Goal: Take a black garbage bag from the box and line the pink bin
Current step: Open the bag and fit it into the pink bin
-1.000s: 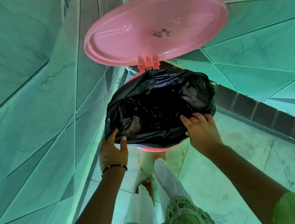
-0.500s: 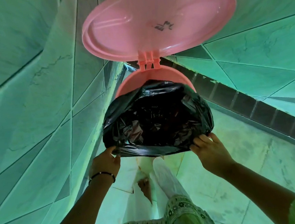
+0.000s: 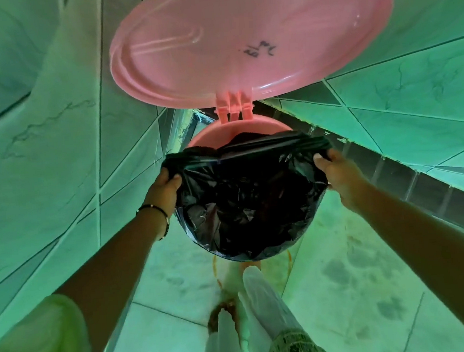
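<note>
The pink bin (image 3: 215,131) stands in a tiled corner, its round lid (image 3: 241,37) swung up and open on its hinge. A black garbage bag (image 3: 250,202) sits in the bin, folded over the near rim and stretched across the mouth; only the far pink rim shows. My left hand (image 3: 161,187) grips the bag's edge on the left side. My right hand (image 3: 337,172) grips the edge on the right side. Between the hands the far hem is pulled into a taut band. The box is not in view.
Green tiled walls (image 3: 42,164) close in on the left and behind the bin. A dark tile skirting (image 3: 422,184) runs along the right wall. My foot (image 3: 249,264) sits just under the bin's front, on the pale floor (image 3: 347,292).
Both hands left the near rim, where they tucked the bag down, and moved up the sides to grip the far hem. The camera came closer to the bin.
</note>
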